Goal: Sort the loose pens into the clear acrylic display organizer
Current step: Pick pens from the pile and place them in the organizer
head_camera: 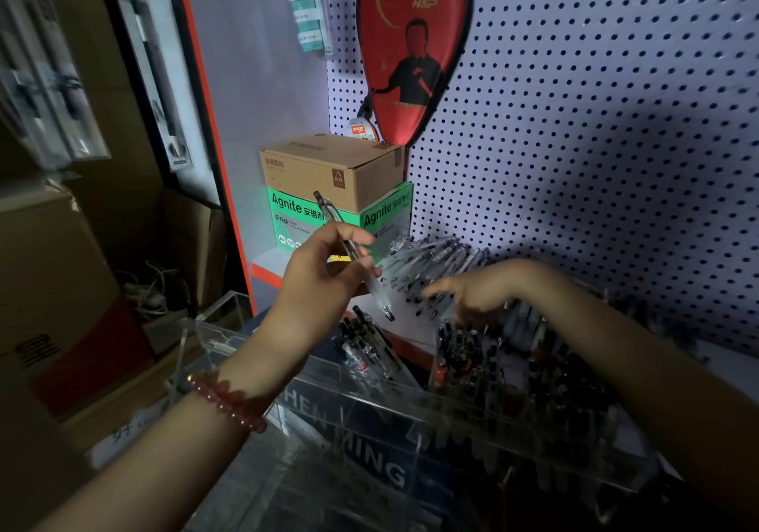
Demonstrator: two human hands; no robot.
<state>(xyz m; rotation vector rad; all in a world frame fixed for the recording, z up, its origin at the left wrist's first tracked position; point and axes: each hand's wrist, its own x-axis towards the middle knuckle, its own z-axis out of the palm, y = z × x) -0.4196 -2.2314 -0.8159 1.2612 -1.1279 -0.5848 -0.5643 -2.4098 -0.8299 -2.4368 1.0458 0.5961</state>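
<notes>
A cardboard box (332, 170) on a green box (384, 219) stands at 12 o'clock of the left hand (324, 272), below a red racket cover (415, 46) on the pegboard (595, 120). Its fingers (357, 238) clamp one pen (380, 298), tip toward 5 o'clock, above the acrylic organizer (472, 420). The right hand (472, 293) overlies the loose pens (431, 260); finger state indeterminate.

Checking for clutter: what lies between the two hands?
Head view: the tip of the pen in the left hand, and loose pens on the shelf.

Single head-worn wide view, facing forward and down, close over shelf (410, 328)
</notes>
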